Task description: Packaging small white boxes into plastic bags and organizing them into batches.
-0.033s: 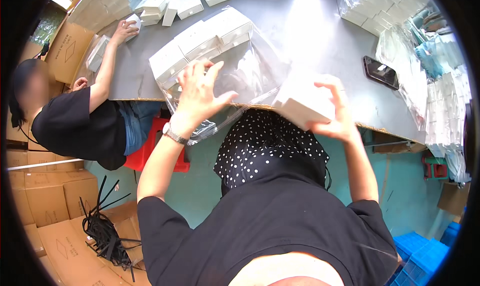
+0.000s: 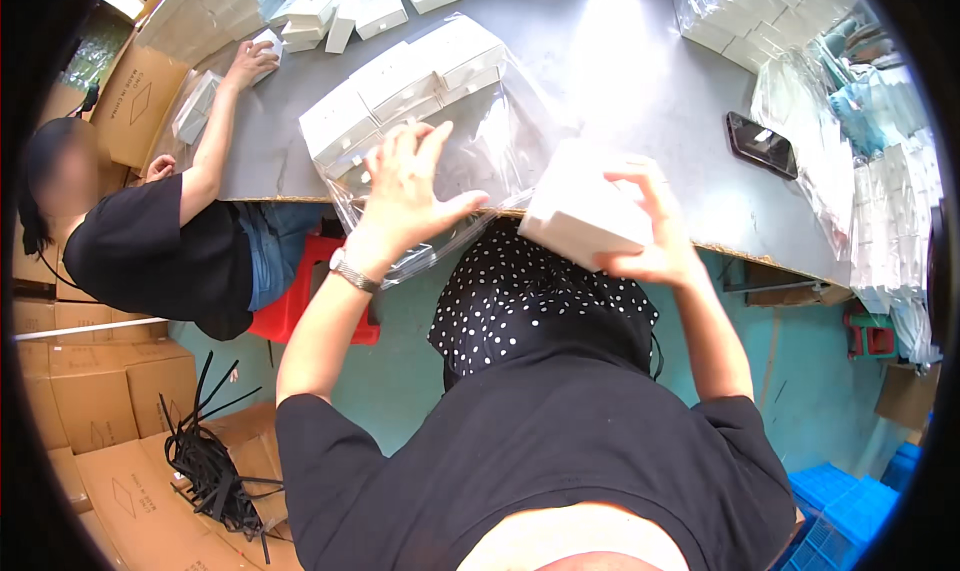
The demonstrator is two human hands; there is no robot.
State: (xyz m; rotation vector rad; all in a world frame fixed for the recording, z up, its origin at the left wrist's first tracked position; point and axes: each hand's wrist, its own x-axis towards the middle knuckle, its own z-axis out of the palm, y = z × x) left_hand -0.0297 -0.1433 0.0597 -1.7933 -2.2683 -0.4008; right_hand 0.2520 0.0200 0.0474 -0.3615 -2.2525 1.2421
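Observation:
My left hand lies with fingers spread on a clear plastic bag at the near edge of the grey table. Inside the bag lie several white boxes in rows. The bag's open end hangs over the table edge below my wrist, which wears a watch. My right hand grips one white box, held tilted just right of the bag's mouth, above the table edge.
A person in black sits at the left, one hand on loose white boxes. A black phone lies right. Bagged packs pile far right. Cardboard cartons, black straps, a red stool and blue crates stand on the floor.

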